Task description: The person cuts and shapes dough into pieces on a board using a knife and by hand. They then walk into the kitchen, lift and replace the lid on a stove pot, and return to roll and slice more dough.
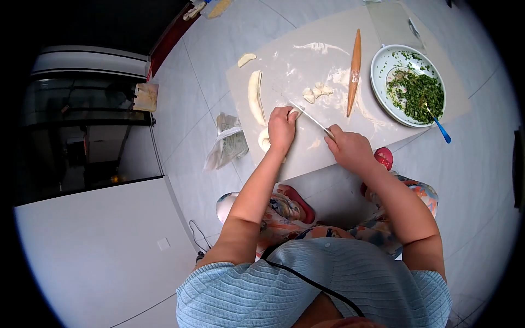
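Observation:
My right hand is closed round the handle of a knife, whose blade slants up and left over the floured board. Beside the blade, my left hand is closed on a strip of dough, mostly hidden under the fingers. Several small cut dough pieces lie just beyond the blade. Left of my left hand rests a long dough roll, with a curled dough piece below it. A smaller dough piece sits near the board's far left edge.
A wooden rolling pin lies right of the cut pieces. The white bowl at the right holds chopped greens and a blue-handled spoon. A plastic bag lies on the floor by the board's left edge.

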Demonstrator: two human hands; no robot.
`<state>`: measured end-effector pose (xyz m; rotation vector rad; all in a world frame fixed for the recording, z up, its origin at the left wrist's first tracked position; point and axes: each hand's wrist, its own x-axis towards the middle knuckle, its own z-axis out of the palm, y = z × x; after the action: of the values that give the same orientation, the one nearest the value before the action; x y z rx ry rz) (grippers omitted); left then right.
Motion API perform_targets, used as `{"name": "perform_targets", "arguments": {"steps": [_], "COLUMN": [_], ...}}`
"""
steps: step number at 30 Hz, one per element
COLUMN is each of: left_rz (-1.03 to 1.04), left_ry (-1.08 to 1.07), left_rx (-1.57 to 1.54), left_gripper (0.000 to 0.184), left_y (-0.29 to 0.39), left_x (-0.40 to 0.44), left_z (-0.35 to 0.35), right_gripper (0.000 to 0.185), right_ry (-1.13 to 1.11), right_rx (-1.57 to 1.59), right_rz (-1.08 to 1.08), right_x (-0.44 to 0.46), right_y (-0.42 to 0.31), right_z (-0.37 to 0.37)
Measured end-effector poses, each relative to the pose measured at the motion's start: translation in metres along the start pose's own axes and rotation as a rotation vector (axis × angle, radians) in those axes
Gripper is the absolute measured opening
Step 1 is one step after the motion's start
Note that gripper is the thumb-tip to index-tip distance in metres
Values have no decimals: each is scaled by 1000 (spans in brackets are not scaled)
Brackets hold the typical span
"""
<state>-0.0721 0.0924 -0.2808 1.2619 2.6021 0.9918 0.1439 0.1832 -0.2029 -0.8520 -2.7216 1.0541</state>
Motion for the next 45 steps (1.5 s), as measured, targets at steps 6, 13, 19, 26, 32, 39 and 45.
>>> {"name": "perform_targets", "arguments": {"steps": [6,13,19,26,32,39,45], "left_rz": [24,77,53,75,218,124,90], "left_ry": [-12,-11,-73,110,35,-9,-71], "left_rx": [138,172,304,288,270,306,310], "left_gripper": [30,31,27,27,27,25,25], "left_y": [9,8,4,8,13,15,13], "left_x": [-10,-11,-16,-23,-38,-25,-27], "left_z": [-9,-7,-22,-19,-15,-17,-22], "right_gripper": [20,20,20,16,18,19,18], "right_ry": [-8,-41,-107,15,32,-80,-126], "right_rx": [-17,-31,-42,-32,-10,-5,-13], "right_rz": [-39,-9,75,61,78,-21,1], "right_x": [-4,1,12,11,12,-9,-9], "right_y": [5,4,2,3,-4,-13,-11], "right_z": [14,24,32,20,4,13,20]}}
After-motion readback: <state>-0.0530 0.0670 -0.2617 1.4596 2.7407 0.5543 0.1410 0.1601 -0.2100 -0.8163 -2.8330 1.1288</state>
